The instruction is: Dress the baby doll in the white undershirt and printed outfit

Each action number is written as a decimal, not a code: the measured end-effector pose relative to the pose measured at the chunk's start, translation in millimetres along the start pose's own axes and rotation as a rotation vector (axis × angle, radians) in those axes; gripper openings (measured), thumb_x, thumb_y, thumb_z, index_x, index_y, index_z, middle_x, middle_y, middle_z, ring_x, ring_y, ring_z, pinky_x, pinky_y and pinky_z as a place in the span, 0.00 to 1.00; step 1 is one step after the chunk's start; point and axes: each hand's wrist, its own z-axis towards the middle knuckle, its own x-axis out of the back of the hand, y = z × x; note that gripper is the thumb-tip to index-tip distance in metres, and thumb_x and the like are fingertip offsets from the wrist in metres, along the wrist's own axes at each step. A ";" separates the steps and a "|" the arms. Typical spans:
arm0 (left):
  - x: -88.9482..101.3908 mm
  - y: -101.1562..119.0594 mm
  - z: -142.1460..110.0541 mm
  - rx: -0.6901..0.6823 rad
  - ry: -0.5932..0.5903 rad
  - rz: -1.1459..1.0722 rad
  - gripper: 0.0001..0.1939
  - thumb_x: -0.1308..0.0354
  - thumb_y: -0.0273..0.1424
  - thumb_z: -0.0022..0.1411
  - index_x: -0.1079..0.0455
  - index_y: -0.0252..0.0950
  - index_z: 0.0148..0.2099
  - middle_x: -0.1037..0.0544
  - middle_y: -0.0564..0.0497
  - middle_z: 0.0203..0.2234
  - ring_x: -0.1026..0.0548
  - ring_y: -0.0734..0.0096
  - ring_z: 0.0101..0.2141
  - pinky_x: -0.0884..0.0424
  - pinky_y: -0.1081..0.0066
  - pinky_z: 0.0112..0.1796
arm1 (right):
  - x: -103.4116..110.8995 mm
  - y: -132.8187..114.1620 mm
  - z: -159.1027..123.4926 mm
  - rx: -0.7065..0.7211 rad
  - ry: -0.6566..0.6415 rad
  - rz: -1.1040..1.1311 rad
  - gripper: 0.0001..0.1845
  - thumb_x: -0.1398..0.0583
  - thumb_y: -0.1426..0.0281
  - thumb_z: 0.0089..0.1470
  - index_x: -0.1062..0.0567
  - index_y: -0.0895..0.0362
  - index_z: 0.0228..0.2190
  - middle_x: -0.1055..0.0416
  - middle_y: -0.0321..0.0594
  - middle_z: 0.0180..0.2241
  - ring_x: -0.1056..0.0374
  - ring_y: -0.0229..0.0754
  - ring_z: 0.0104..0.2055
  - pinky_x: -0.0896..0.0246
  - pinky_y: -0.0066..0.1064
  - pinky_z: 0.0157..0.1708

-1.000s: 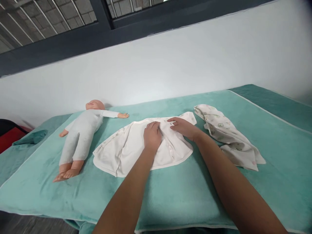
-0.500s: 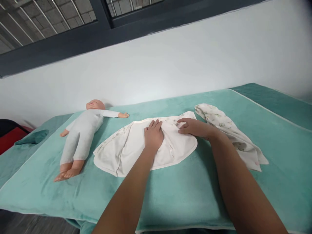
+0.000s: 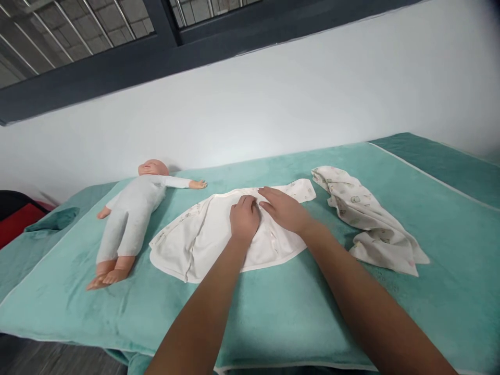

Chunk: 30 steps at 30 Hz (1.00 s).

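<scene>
Green bedding [image 3: 281,323] lies underneath. A doll [image 3: 136,200] lies at left, a white garment [image 3: 214,224] spread near the middle, a crumpled printed cloth [image 3: 365,211] rightward. On the garment, the right hand [image 3: 284,209] lies with fingers outstretched; whether the left hand [image 3: 245,219] pinches it, I cannot tell.

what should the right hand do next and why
Probably smooth the white garment outward with the right hand: that hand lies over the garment's right side, where the fabric looks creased, while the left hand rests near the middle and could steady it.
</scene>
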 end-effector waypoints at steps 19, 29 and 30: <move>2.9 1.9 -1.6 -0.027 -0.069 0.029 0.25 0.53 0.24 0.64 0.33 0.41 0.61 0.25 0.49 0.56 0.32 0.64 0.58 0.38 0.61 0.58 | 17.7 73.5 0.5 -0.538 0.025 -0.385 0.30 0.50 0.61 0.62 0.36 0.65 0.60 0.43 0.60 0.64 0.49 0.58 0.67 0.53 0.49 0.63; 1.0 2.3 -0.6 0.030 -0.065 0.015 0.25 0.54 0.25 0.65 0.35 0.41 0.63 0.27 0.50 0.59 0.32 0.64 0.59 0.39 0.61 0.59 | 34.3 87.9 -1.4 -0.772 0.389 -0.054 0.21 0.42 0.68 0.52 0.27 0.62 0.48 0.25 0.52 0.43 0.30 0.52 0.46 0.38 0.42 0.51; 1.0 1.9 -0.6 0.032 -0.064 0.014 0.25 0.54 0.25 0.65 0.35 0.41 0.63 0.27 0.50 0.58 0.32 0.65 0.59 0.39 0.61 0.59 | 34.8 89.6 -0.1 -0.766 0.436 0.002 0.20 0.42 0.69 0.50 0.27 0.62 0.46 0.24 0.50 0.41 0.29 0.51 0.44 0.37 0.42 0.50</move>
